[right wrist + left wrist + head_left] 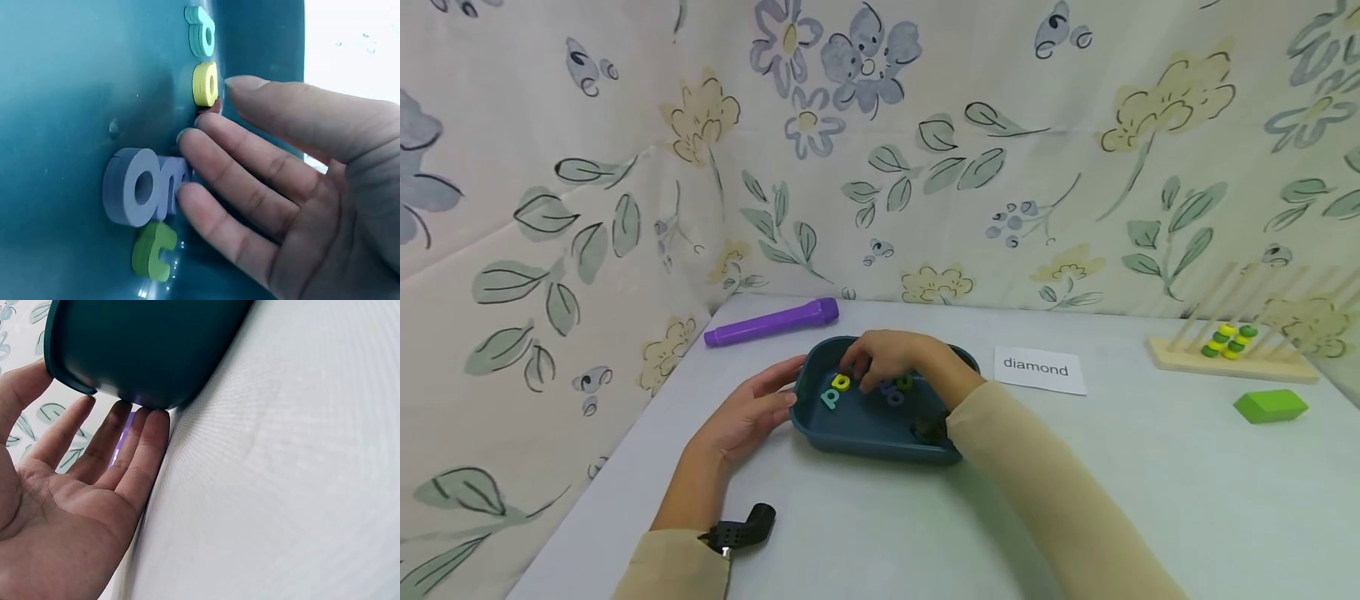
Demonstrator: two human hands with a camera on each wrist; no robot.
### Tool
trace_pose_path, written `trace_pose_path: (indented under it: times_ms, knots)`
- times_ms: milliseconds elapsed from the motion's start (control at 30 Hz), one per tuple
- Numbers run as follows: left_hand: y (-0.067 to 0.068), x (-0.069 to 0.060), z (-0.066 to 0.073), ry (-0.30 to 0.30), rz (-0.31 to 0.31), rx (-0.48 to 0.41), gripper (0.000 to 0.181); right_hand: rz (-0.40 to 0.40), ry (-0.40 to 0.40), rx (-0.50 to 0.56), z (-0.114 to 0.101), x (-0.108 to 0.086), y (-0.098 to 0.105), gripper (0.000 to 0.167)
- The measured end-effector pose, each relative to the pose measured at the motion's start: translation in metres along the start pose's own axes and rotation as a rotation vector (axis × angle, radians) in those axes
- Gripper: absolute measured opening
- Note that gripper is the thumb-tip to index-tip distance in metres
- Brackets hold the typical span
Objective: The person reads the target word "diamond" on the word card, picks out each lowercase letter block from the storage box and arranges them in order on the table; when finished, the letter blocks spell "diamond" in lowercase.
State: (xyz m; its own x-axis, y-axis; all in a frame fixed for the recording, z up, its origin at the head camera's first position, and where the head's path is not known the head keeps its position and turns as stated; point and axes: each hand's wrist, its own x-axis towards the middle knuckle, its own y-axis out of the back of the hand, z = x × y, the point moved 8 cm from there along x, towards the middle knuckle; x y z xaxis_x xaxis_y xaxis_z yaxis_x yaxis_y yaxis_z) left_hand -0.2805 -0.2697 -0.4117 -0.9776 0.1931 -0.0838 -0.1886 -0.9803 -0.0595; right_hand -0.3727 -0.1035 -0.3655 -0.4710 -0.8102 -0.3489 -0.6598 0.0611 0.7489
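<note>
A dark teal tray (872, 446) stands on the table with several small foam letters in it. My left hand (756, 412) is at its left end, fingertips against the outer wall, fingers fairly straight. Inside the tray is my right hand (300, 187), thumb and fingers apart. Its index fingertip is beside a yellow letter (204, 84) and partly covers a small reddish piece. A mint-green letter (203, 34) lies beyond the yellow one. Closer to the other fingertips are a grey-blue ring-shaped letter (122, 187), a purple-blue letter (172, 181) and a green letter (152, 253).
A white card (1040, 369) printed "diamond" lies right of the tray. Behind the tray's left end is a purple microphone-shaped toy (771, 323). Far right are a wooden peg stand (1232, 358) with beads and a green block (1270, 406). Floral cloth (970, 167) hangs behind.
</note>
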Motion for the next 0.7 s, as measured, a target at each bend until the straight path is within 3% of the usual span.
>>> trace_pose_path:
  times_ms: [333,567,700]
  knots:
    - [-0.0005,-0.0003,0.0005,-0.006,-0.009,-0.019,0.062,-0.011,-0.05,-0.013,0.0019,-0.001,-0.0062,0.047]
    - [0.0001,0.0003,0.0002,0.004,-0.002,-0.023,0.062,-0.017,-0.105,-0.009,0.0036,-0.001,-0.0097,0.056]
    - [-0.0004,0.0006,0.001,0.004,-0.002,-0.02,0.062,0.001,-0.122,-0.015,0.0046,-0.0003,-0.0088,0.051]
